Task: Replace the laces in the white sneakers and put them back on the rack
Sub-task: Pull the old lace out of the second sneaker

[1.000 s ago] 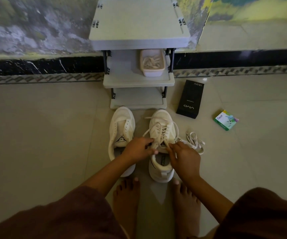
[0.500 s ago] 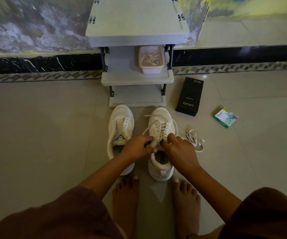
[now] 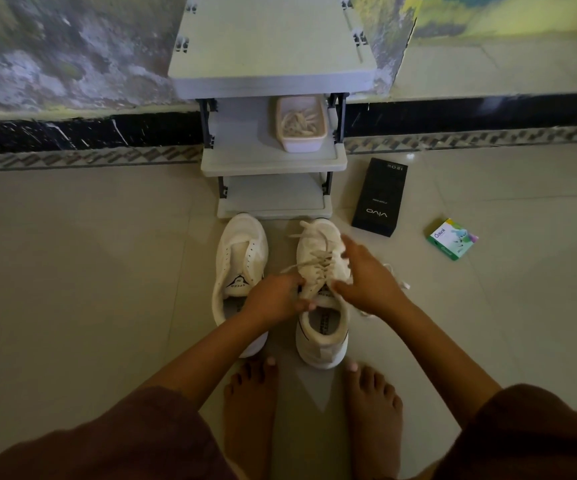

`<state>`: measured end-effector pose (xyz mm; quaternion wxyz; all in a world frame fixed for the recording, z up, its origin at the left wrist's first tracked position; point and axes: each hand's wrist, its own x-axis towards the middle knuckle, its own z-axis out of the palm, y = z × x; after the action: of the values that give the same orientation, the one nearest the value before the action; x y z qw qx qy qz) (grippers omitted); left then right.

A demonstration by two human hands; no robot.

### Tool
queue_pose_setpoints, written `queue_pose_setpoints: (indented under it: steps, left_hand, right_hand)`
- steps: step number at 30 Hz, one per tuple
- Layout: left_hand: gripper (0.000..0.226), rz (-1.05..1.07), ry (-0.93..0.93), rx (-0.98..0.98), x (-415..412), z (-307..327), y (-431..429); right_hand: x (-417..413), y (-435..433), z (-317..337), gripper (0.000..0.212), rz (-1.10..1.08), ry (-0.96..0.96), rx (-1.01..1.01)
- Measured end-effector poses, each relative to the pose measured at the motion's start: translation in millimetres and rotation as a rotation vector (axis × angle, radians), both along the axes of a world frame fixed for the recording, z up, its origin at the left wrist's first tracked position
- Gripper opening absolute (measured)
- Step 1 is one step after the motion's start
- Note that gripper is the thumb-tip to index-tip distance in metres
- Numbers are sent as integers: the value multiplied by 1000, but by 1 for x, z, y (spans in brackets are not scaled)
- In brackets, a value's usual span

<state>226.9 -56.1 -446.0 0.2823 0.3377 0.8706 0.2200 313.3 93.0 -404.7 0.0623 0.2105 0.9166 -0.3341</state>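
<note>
Two white sneakers stand side by side on the floor in front of the grey rack. The left sneaker has no lace. The right sneaker is laced, with loose lace ends over its toe. My left hand pinches the lace at the top of the right sneaker's tongue. My right hand rests against that sneaker's right side, fingers spread along the upper. A loose white lace lies on the floor, mostly hidden behind my right hand.
A pink tub of small pale pieces sits on the rack's middle shelf. A black phone box and a small green box lie on the floor to the right. My bare feet stand just behind the sneakers.
My right hand has left the lace near the tongue and moved forward and right onto the sneaker's side. My left hand has stayed at the top of the lacing.
</note>
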Motion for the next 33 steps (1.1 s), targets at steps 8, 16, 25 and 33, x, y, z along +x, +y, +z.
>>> queue_pose_setpoints:
  steps: [8,16,25,33]
  left_hand:
    - [35,34,68,32,4,3,10]
    - [34,138,100,-42,-3,13,6]
    - [31,-96,544,-6,4,20,6]
    - [17,-45,445,248,9,10,15]
  right_hand:
    - [1,6,-34,44,44,-68,96]
    - [4,17,-44,33,124,76,-150]
    - [15,-14,-69,74,162,-5,123]
    - [21,-19,-76,64,149,47,97]
